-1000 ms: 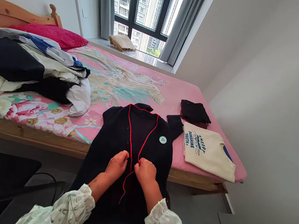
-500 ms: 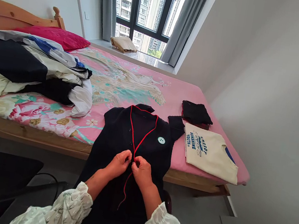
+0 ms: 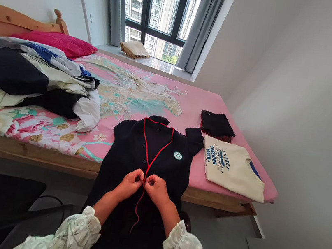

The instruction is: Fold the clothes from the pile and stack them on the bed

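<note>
A dark navy cardigan (image 3: 130,152) with red piping and a round white badge hangs from the bed's edge down onto my lap. My left hand (image 3: 130,183) pinches the left front edge of the cardigan, fingers closed. My right hand (image 3: 154,188) pinches the right front edge beside it, fingers closed too. The two hands touch at the red-trimmed opening, just below the V of the neckline. The lower part of the opening still gapes a little.
A pink floral bed (image 3: 133,90) holds a heap of unfolded clothes (image 3: 35,80) at left, a folded cream T-shirt (image 3: 232,168) and a folded dark garment (image 3: 216,124) at right. A pink pillow (image 3: 60,41) lies by the wooden headboard. A window stands behind; grey floor lies at right.
My hands have come together at the cardigan's front, drawing the two red-piped edges shut where a gap showed a second ago.
</note>
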A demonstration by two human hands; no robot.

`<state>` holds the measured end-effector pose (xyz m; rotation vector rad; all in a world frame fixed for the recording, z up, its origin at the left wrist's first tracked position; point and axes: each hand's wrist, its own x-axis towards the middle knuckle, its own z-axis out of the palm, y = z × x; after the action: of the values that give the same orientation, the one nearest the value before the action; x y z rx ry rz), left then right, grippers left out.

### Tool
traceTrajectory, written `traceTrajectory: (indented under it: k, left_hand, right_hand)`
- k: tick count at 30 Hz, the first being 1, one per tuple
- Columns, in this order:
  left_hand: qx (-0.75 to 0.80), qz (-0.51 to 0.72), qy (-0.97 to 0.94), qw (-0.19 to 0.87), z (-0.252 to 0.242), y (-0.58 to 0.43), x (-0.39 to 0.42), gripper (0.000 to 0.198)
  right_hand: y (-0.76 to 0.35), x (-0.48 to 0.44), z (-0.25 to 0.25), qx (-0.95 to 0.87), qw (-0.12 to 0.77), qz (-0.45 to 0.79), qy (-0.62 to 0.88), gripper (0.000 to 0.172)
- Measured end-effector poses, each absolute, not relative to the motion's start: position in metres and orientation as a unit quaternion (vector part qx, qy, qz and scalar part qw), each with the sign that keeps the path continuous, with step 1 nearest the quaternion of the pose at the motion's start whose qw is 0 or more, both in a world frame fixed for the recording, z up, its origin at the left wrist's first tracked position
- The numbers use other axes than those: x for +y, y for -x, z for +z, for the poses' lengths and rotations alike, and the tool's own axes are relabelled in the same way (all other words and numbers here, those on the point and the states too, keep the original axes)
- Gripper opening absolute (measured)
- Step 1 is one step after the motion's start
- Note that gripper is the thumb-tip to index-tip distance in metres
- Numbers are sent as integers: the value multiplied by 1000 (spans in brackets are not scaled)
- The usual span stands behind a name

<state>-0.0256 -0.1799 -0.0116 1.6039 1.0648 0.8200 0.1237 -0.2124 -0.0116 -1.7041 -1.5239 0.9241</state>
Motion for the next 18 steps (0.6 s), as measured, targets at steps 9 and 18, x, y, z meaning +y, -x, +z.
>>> traceTrajectory:
  k: [9, 18]
  left_hand:
    - [495, 353, -610, 508, -29, 20, -178, 13]
    - [481, 332, -703, 405, -14, 23, -192, 12]
  right_hand:
    - [-122, -220, -13, -558, 339, 367, 663, 7]
    - [-126, -211, -11, -473, 282, 513, 659, 23]
